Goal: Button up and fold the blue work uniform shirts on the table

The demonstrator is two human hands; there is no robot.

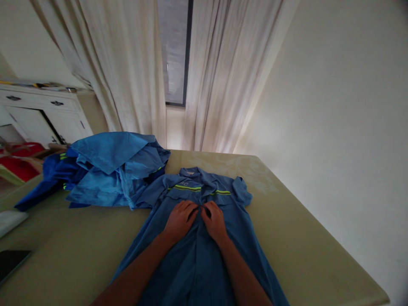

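While they sit side by side, the left hand [180,221] and the right hand [215,221] press down on the chest of a blue cloth work shirt with a yellow-green stripe [196,267]. The fingers are bent, and the tips almost meet on the line where the two front halves join. I cannot tell if they pinch the cloth or a button, or only push on it.

The shirt lies flat, front up, on a big greenish-tan table [302,238]. Its collar is at twelve o'clock from the hands.

It looks like the front is being closed or smoothed. To do that well, I think the two edges should line up, and the cloth should be pushed flat from the middle out, so no folds get caught.

At ten o'clock is a heap of more blue clothes [111,170], touching the shirt's sleeve. At eight o'clock lies a flat dark thing [12,261] near the table edge. Pale curtains [223,76] hang at twelve o'clock behind the table.
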